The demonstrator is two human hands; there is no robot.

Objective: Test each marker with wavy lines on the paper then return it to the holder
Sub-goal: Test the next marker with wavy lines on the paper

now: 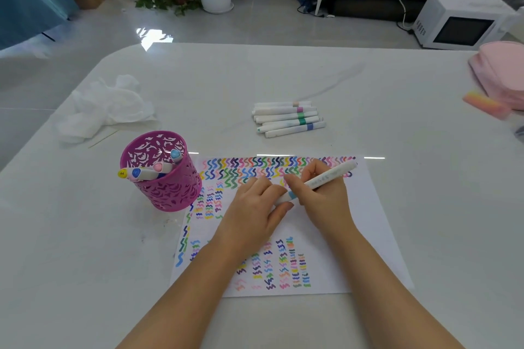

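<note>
A white sheet of paper (377, 235) covered in rows of coloured wavy lines lies in front of me. Over its middle, my right hand (323, 201) grips a white marker with a light-blue band (326, 178), its long end slanting up to the right. My left hand (255, 204) pinches the marker's lower cap end between thumb and fingers. A magenta cut-out holder (164, 187) stands at the paper's upper left corner, with several markers (141, 173) leaning inside it. Several more white markers (286, 119) lie in a loose pile beyond the paper.
A crumpled white tissue (105, 108) lies on the white table (85, 263) at far left. A pink pouch (502, 73) and a pink-orange eraser (482, 103) sit at the right edge. A microwave (462, 22) stands on the floor beyond.
</note>
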